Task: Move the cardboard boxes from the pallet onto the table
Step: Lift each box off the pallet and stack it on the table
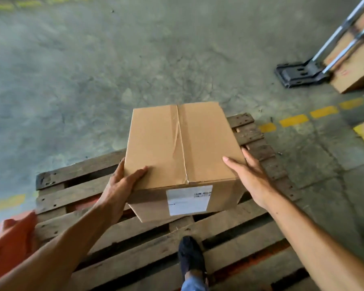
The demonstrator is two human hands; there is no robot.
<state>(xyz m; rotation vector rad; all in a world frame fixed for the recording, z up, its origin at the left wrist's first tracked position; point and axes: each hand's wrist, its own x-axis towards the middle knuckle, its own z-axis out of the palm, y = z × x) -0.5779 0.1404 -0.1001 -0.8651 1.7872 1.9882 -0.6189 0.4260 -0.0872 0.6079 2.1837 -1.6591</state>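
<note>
A sealed cardboard box (pixel 183 148) is seen on the wooden pallet (pixel 135 234), toward its far side, its top flaps closed with clear tape along the centre seam and a white label (pixel 188 200) stuck on the near face. The left hand (pixel 119 185) is placed at the near left corner of the box: the thumb lies flat on the top and the fingers are wrapped round the left side, so a grip on the box is formed. The right hand (pixel 251 177) is laid against the right side near the top edge with its fingers straight and spread, touching the cardboard without being curled round it. A dark shoe (pixel 190 256) is planted on a near slat of the pallet. Orange material (pixel 11 238) is seen at the lower left, beside the pallet. On the concrete floor (pixel 93 70), dashed yellow markings (pixel 311 115) run to the right, and at the upper right a hand truck (pixel 303 73) with metal rails stands against more cardboard boxes (pixel 353 74).
</note>
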